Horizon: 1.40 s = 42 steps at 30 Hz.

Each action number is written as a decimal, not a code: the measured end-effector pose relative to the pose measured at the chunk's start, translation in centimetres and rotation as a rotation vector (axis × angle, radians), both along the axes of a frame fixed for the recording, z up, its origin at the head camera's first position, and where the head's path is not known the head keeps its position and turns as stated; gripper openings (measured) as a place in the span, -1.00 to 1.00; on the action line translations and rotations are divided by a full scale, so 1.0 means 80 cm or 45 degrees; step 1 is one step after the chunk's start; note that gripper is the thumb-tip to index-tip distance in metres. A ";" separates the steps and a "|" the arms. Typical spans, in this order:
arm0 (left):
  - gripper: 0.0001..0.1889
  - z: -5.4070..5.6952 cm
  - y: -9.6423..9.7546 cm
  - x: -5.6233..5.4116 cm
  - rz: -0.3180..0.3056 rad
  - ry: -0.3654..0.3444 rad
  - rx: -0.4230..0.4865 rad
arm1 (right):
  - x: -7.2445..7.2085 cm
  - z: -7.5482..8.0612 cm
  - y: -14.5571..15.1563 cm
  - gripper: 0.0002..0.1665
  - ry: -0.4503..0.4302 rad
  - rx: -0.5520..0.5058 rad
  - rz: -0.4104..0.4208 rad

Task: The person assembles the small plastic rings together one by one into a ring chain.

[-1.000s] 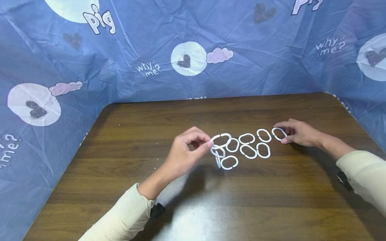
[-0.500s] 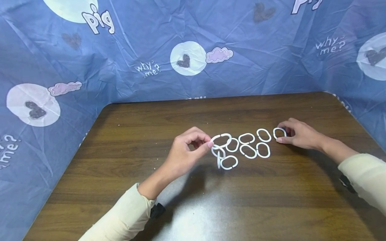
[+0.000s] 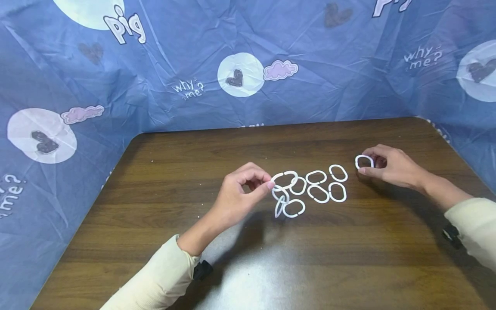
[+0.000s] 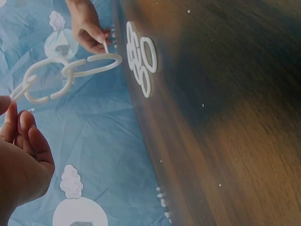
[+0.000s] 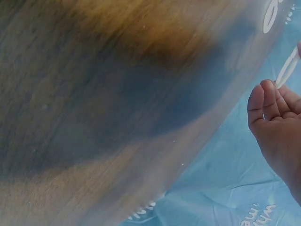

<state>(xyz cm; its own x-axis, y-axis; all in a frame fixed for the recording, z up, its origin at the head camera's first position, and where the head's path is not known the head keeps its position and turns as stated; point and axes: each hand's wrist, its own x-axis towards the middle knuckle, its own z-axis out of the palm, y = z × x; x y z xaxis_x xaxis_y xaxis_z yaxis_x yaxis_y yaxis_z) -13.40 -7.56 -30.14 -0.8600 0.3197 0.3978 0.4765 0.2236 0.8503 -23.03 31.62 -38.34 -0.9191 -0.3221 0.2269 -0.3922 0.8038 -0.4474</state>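
In the head view my left hand (image 3: 243,191) pinches the end of a short chain of white plastic C-shaped links (image 3: 289,172) between thumb and fingertips. The left wrist view shows the chain links (image 4: 71,77) joined loop through loop, hanging above the table. My right hand (image 3: 395,167) pinches a single white link (image 3: 363,156) between thumb and forefinger, above the right side of the table. In the right wrist view this link (image 5: 286,69) appears nearly edge-on. Several loose white links (image 3: 338,183) lie flat between the hands, some close to or seen behind the chain.
The brown wood-grain table (image 3: 329,258) has rounded far corners. A blue printed cloth (image 3: 178,51) hangs behind it and at both sides. Tiny white specks dot the tabletop. A dark device is strapped under each sleeve.
My right hand has lifted its link off the table and moved slightly right and away. My left hand stays in place, while the lowest link of its chain swings a little.
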 end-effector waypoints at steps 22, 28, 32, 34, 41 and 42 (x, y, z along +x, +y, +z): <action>-0.95 -0.039 -0.005 -0.021 -0.027 0.050 0.024 | 0.015 0.055 -0.044 -0.56 0.098 -0.143 0.052; -0.93 -0.039 -0.004 -0.022 -0.025 0.042 0.023 | 0.020 0.066 -0.055 -0.57 0.107 -0.154 0.079; -0.95 -0.038 -0.002 -0.021 -0.016 0.020 0.022 | 0.024 0.073 -0.062 -0.58 0.130 -0.163 0.117; -0.95 -0.031 -0.001 -0.018 -0.013 0.015 0.020 | 0.025 0.075 -0.065 -0.58 0.137 -0.166 0.134; -0.94 -0.003 0.003 -0.001 -0.014 0.008 0.020 | 0.032 0.085 -0.079 -0.56 0.181 -0.206 0.243; -0.95 -0.002 0.004 0.000 -0.014 0.007 0.020 | 0.033 0.087 -0.082 -0.56 0.190 -0.213 0.262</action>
